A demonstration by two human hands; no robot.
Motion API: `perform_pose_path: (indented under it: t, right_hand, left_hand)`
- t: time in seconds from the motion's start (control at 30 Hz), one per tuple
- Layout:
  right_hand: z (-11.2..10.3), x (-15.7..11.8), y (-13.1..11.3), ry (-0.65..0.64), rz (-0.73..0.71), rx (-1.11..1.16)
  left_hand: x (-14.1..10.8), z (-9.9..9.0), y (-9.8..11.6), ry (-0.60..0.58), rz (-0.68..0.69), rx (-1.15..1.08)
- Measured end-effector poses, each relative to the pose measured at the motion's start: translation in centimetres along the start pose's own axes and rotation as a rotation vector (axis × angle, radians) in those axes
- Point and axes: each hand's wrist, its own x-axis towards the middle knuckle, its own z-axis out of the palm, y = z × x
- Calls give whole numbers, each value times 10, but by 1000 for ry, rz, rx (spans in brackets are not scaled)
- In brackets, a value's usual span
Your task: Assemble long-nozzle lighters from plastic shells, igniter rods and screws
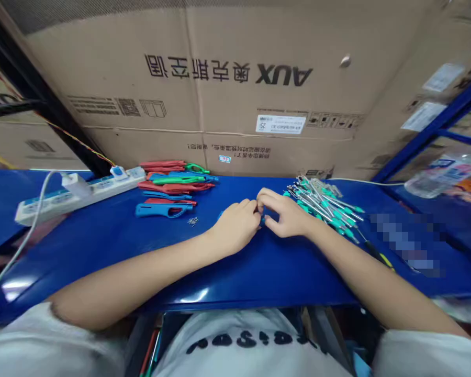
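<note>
Over the middle of the blue table point(235, 277), my left hand point(237, 226) is closed, its fingers curled around a small blue piece that is mostly hidden. My right hand point(284, 214) touches it from the right, with thumb and forefinger bent at the same blue piece point(262, 220). Left of my hands lie red, green and blue plastic lighter-shaped casings point(157, 210), and beside them a small heap of screws point(193, 221). On the right is a pile of metal rods with green parts point(329, 204).
A white power strip point(98, 191) with plugs and a cable is at the left. Large cardboard boxes point(220, 94) stand behind the table. A screwdriver with a black and yellow handle point(377, 254) lies right of the rods. A plastic bottle point(441, 175) is at the far right.
</note>
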Motion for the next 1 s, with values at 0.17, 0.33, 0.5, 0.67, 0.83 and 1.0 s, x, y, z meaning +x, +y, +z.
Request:
perform_pose_path:
  t: [0.17, 0.33, 0.5, 0.67, 0.83, 1.0]
  right_hand:
    - [1, -14, 9, -150, 80, -48]
    - [6, -20, 12, -118, 120, -33]
    - [19, -16, 15, -154, 122, -29]
    - [27, -16, 17, -148, 129, 74]
    - [26, -16, 18, -131, 124, 95]
    - [26, -18, 19, -133, 95, 30]
  left_hand:
    - [-13, 10, -6, 1, 37, -48]
    - [-46, 12, -43, 103, -24, -190]
    - [-61, 27, -63, 95, -103, -326]
    - [-59, 34, -62, 120, -65, -370]
    - [-61, 32, -62, 124, -71, -381]
    - [-62, 31, -64, 156, -88, -409]
